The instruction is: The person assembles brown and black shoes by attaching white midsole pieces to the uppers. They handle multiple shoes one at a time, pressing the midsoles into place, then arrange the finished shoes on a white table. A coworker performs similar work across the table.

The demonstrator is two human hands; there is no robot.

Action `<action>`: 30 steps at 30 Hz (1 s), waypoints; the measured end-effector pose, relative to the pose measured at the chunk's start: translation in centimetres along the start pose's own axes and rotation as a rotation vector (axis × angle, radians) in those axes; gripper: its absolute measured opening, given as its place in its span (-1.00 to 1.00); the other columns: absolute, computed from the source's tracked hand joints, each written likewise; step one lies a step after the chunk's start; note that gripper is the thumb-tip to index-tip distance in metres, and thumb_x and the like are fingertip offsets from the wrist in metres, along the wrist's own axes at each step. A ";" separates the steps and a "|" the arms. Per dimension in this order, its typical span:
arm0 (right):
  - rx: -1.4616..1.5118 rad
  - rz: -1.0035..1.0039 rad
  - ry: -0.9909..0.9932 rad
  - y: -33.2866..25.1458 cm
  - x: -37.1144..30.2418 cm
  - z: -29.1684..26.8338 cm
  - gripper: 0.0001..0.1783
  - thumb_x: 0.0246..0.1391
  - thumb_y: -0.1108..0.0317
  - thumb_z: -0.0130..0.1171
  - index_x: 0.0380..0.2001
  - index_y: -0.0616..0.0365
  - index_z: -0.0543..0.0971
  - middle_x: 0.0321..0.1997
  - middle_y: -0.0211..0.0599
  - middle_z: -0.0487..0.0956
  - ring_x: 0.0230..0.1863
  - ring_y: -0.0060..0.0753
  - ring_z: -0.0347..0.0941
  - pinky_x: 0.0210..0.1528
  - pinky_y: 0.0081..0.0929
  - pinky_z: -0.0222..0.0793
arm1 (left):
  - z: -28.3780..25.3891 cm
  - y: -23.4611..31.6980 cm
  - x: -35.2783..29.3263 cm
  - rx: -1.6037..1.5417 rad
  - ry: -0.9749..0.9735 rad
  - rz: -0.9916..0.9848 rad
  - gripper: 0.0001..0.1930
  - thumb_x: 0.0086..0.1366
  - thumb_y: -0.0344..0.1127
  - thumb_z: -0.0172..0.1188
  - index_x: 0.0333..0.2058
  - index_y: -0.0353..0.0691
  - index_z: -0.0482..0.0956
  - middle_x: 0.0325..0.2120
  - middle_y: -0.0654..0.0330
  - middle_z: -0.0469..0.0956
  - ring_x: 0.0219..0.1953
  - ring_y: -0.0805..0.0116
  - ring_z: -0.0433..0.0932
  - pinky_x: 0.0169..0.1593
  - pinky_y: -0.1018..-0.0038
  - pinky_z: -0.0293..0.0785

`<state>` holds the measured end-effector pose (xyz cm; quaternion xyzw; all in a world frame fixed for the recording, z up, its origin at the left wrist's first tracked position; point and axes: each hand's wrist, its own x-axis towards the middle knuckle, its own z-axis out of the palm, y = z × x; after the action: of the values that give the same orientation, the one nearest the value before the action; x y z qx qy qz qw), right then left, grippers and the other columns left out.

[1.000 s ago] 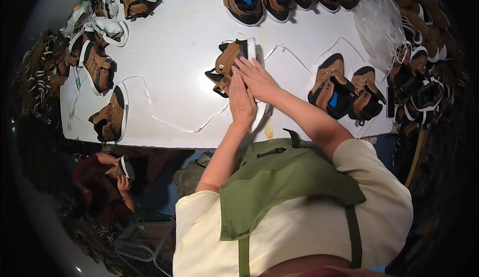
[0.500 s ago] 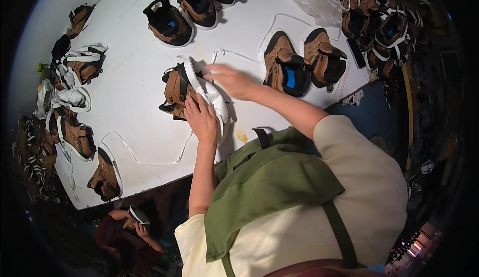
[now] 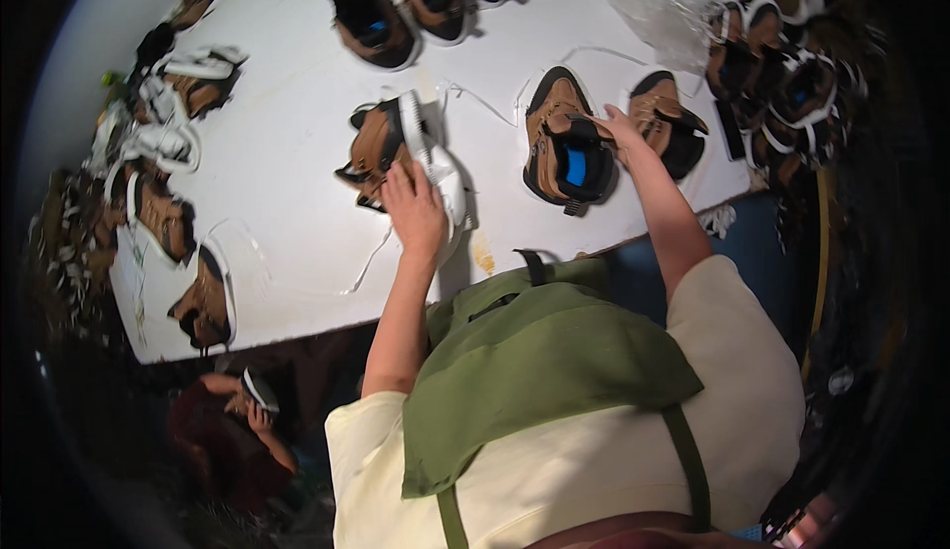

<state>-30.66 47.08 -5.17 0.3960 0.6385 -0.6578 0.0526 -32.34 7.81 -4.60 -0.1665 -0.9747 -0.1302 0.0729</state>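
"Brown shoe point(image 3: 381, 138) on its side on the desk point(image 3: 297, 114): your fingers?"

"My left fingers point(image 3: 399, 183) rest on it, fairly straight, not wrapped round. My right fingers point(image 3: 614, 119) are at the opening of a blue-lined shoe point(image 3: 550, 134); whether they grip, I can't tell."

"Doing it well?"

"Steady left pressure, I'd say; mind the neighbouring shoe point(image 3: 661, 114) crowding my right."

"Beyond?"

"Loose lace point(image 3: 490, 106), liable to snag, then a shoe row point(image 3: 435, 5)."

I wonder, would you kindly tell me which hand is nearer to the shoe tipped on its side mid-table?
Left: the left hand touches that shoe, while the right hand is off to its right, beside two upright shoes.
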 end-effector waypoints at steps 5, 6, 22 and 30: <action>0.160 0.003 0.066 6.0 2.1 2.2 0.24 -0.20 0.04 0.50 0.32 0.44 -0.06 0.12 0.22 0.37 -0.01 -0.12 0.49 -0.11 -0.37 0.50 | -0.5 0.3 -0.1 -0.034 0.003 -0.020 -0.48 0.28 -0.19 0.04 0.20 -0.23 0.31 0.25 -0.21 0.15 0.28 -0.14 0.13 0.33 0.08 0.00; 0.285 0.026 0.067 7.0 2.4 2.2 0.27 -0.21 0.02 0.50 0.32 0.47 -0.08 0.12 0.23 0.37 -0.01 -0.12 0.49 -0.11 -0.37 0.50 | -0.8 0.2 -0.3 -0.032 0.005 -0.031 -0.48 0.28 -0.20 0.04 0.20 -0.23 0.31 0.25 -0.21 0.15 0.28 -0.14 0.13 0.33 0.08 0.00; 0.484 -0.112 -0.407 -2.7 -7.9 7.5 -0.64 0.11 0.36 0.24 -0.05 0.28 0.49 -0.11 -0.25 0.59 -0.17 -0.40 0.55 -0.09 -0.46 0.49 | -0.2 0.3 -0.2 -0.052 0.058 -0.031 -0.48 0.25 -0.18 0.10 0.17 -0.19 0.34 0.24 -0.19 0.17 0.27 -0.10 0.17 0.30 0.10 0.05; 0.154 -0.203 -0.592 -12.0 -16.8 14.0 -0.62 0.11 0.30 0.24 -0.07 0.32 0.51 -0.14 -0.27 0.60 -0.18 -0.51 0.54 -0.10 -0.52 0.46 | -0.1 -0.6 -0.7 -0.569 0.108 -0.058 -0.49 0.23 -0.17 0.11 0.15 -0.17 0.36 0.22 -0.10 0.22 0.26 0.02 0.18 0.25 0.17 0.11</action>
<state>-32.44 29.51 12.48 0.1245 0.5802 -0.7927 0.1399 -31.91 7.00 -4.76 -0.1451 -0.8981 -0.4089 0.0711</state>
